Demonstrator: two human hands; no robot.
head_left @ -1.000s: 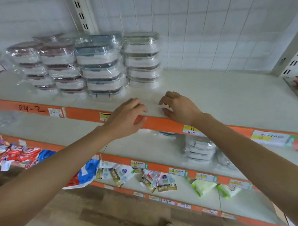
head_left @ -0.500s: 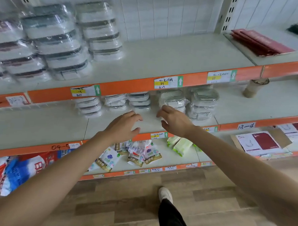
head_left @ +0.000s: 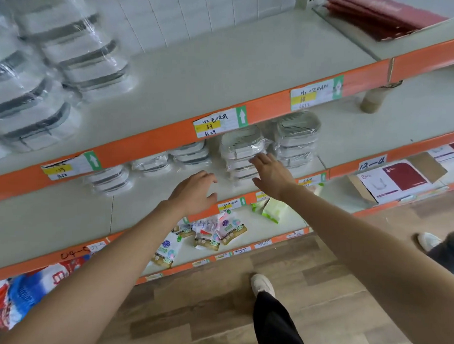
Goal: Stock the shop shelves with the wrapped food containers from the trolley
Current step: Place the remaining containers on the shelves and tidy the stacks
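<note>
From the head view, pale grey shelves with orange front edges [head_left: 154, 140] carry handwritten price labels, against a white tiled wall [head_left: 191, 17] at the top of the frame. Wood-look flooring [head_left: 332, 293] fills the lower right. Wrapped food containers [head_left: 51, 68] sit stacked at the upper left on the top shelf, and lower stacks [head_left: 243, 149] stand at centre on the middle shelf. The left hand [head_left: 193, 193] hovers over the middle shelf's edge, fingers relaxed and apart, holding nothing. The right hand [head_left: 268, 173] reaches beside the centre stack, its grip spread and empty. Sachets [head_left: 210, 233] lie on the shelf below.
</note>
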